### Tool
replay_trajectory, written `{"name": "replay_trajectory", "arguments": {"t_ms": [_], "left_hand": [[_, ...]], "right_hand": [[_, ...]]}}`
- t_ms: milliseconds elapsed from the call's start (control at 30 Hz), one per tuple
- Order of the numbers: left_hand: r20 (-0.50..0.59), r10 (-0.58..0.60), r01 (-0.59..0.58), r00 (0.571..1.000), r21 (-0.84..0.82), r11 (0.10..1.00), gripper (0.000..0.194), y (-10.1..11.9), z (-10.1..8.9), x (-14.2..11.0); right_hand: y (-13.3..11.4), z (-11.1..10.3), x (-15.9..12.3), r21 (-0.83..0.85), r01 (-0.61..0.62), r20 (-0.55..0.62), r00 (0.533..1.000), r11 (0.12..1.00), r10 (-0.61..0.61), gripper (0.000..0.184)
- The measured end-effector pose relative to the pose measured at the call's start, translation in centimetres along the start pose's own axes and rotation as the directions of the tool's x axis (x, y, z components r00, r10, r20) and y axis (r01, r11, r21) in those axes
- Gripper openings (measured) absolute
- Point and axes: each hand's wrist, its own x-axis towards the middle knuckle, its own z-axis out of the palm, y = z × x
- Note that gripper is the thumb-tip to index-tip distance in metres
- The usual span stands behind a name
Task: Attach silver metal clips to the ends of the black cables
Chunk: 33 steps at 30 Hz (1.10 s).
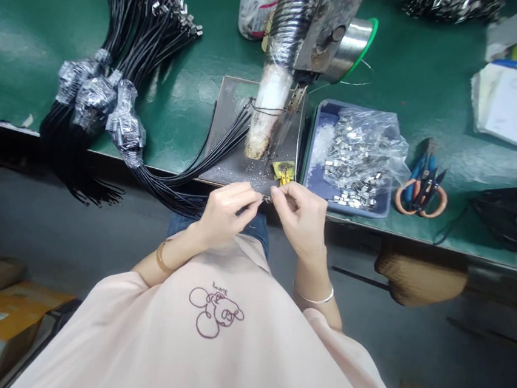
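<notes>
OK, head view, the only one here, with the clock centred on where the two hands meet. The left hand (228, 210) and right hand (301, 213) are right at the near edge of the green counter (27, 31), fingertips almost together. Each grip is pinched onto one small metal piece (266, 199) between them; it's too tiny to tell which end each has.

Black cables (172, 187) run in behind the left hand from about ten o'clock, out of plastic-wrapped bundles (126, 120). A dark plate (230, 106) sits around eleven, a whitish tube (269, 112) hangs over it at twelve, and there's a scrap of yellow stuff (284, 171) close by at one. Further out at one: a wire spool (351, 47). Blue tray (315, 181) at two, with a clear bag (364, 143) of shiny bits in it. Orange-handled scissors (420, 200) are at three, touching blue-handled pliers (429, 151).
</notes>
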Motion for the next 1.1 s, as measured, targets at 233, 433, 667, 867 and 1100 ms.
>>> {"name": "replay_trajectory", "arguments": {"t_ms": [233, 433, 667, 867, 1100], "left_hand": [[-0.072, -0.199, 0.184, 0.977, -0.183, 0.966, 0.015, -0.6, 0.4, 0.2], [-0.02, -0.349, 0.308, 0.937, -0.424, 0.851, 0.023, -0.7, 0.3, 0.7], [-0.072, -0.364, 0.297, 0.928, -0.445, 0.845, 0.02, -0.7, 0.7, 1.2], [-0.119, -0.373, 0.283, 0.92, -0.455, 0.844, 0.019, -1.1, 1.0, 1.7], [-0.102, -0.393, 0.31, 0.914, -0.449, 0.838, 0.021, -1.0, 1.0, 2.1]], "right_hand": [[0.2, 0.1, -0.5, 0.149, -0.088, -0.191, 0.975, 0.985, 0.116, 0.021], [0.4, 0.1, -1.3, 0.152, -0.025, -0.302, 0.951, 0.988, 0.07, 0.011], [0.6, 1.1, -0.9, -0.249, 0.293, -0.206, 0.915, 0.923, -0.347, 0.01], [1.1, 2.1, -0.6, -0.201, 0.258, -0.263, 0.915, 0.945, -0.306, 0.013], [1.1, 2.2, -0.2, -0.135, 0.243, -0.266, 0.925, 0.961, -0.272, 0.011]]}}
